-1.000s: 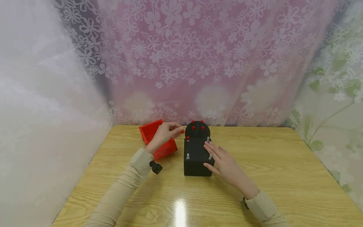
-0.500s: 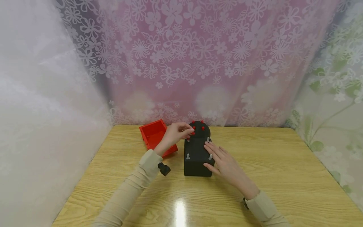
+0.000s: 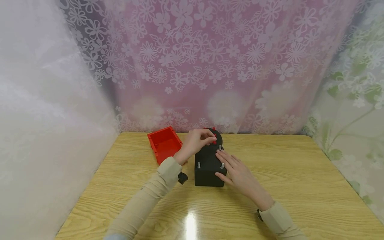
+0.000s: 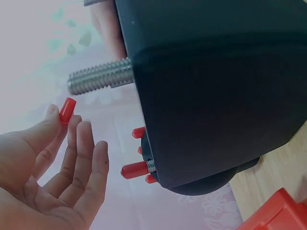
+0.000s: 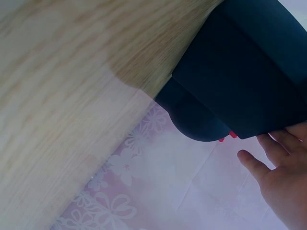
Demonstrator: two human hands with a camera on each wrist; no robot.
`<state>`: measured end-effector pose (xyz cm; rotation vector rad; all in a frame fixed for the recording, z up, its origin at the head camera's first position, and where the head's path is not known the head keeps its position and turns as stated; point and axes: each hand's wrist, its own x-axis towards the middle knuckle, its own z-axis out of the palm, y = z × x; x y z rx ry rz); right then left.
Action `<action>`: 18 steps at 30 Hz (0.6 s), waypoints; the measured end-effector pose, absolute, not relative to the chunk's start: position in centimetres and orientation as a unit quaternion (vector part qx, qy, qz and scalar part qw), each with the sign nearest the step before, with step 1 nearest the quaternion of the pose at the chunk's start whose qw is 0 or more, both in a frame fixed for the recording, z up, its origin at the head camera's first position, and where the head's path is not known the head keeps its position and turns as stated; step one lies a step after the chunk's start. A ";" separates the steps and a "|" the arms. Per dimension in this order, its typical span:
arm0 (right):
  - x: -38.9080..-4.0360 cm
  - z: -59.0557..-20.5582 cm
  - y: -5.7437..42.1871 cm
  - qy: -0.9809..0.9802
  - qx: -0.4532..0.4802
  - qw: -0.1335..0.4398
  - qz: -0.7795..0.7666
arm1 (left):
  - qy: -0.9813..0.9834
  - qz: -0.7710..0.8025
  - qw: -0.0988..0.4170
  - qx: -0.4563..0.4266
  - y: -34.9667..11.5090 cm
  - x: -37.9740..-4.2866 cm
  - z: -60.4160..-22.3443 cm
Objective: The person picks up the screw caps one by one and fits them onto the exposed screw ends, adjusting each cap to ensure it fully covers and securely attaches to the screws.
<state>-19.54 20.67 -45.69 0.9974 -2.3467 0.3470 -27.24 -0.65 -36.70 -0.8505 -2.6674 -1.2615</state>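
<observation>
My left hand pinches a small red cap between thumb and fingertips, above the black block. In the left wrist view the cap is beside the end of a bare threaded bolt, apart from it. Another bolt on the block wears a red cap; in the head view my left hand hides it. Bare bolts stand at the block's near corners and at its far right corner. My right hand rests on the block's right side, its fingers extended.
A red open box sits left of the block, partly behind my left forearm. Behind the block's top is a rounded black part with several red caps on it. The wooden table ends at a flowered curtain.
My left hand has moved right with the red cap, from beside the red box to over the block's far end. My right hand has stayed in place.
</observation>
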 end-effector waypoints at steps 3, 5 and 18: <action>-19.6 -45.7 20.6 -0.874 0.372 0.286 0.128 | -0.877 -0.388 0.043 -0.279 -0.1 -27.3 -36.7; -19.6 -45.7 20.6 -0.874 0.373 0.286 0.127 | -0.884 -0.373 0.050 -0.279 0.3 -27.3 -36.7; -19.6 -45.8 20.7 -0.878 0.370 0.280 0.120 | -0.892 -0.348 0.057 -0.284 1.5 -27.4 -36.7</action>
